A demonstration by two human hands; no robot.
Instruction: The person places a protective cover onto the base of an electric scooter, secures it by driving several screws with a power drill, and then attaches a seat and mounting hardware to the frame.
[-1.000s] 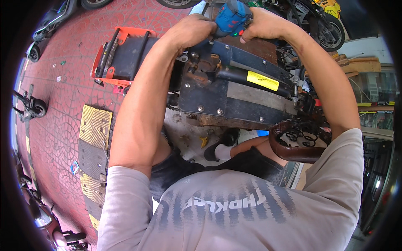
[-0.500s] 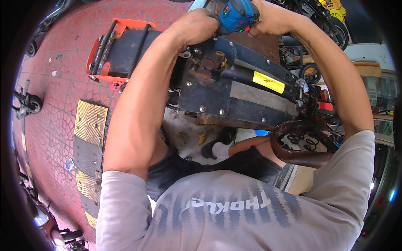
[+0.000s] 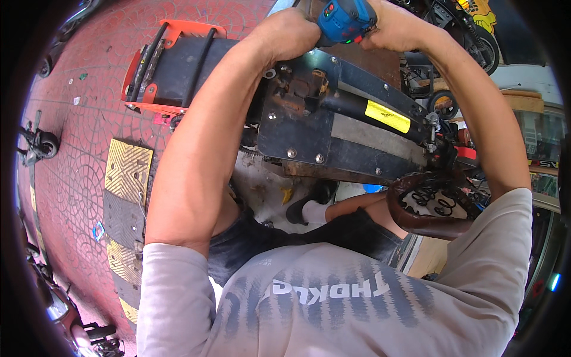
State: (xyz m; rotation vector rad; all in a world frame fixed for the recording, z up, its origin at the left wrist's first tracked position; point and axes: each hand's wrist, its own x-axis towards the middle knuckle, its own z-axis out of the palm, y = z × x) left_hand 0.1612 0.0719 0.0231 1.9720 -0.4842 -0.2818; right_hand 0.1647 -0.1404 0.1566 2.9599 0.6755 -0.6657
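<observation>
At the top of the view my right hand (image 3: 394,27) is closed around a blue cordless power driver (image 3: 346,21) with small lit indicators. My left hand (image 3: 289,34) is curled against the other side of the driver, low over the deck edge. Its fingers are turned away, so what they hold is hidden. Below both hands lies a scooter-like vehicle with a black bolted deck plate (image 3: 297,134). Along the deck runs a folded black stem (image 3: 351,107) bearing a yellow label (image 3: 387,116). A rusty metal bracket (image 3: 318,80) sits by the stem's left end.
An orange-red frame with black bars (image 3: 211,33) stands left of the deck. Yellow-and-black ramp mats (image 3: 128,169) lie on red paving. A brown ring-shaped part (image 3: 425,226) is near my right side. Motorcycles (image 3: 476,44) stand at the upper right.
Both hands and the blue driver have shifted slightly to the right. The deck and stem also appear a little further right. My grip on the driver looks the same.
</observation>
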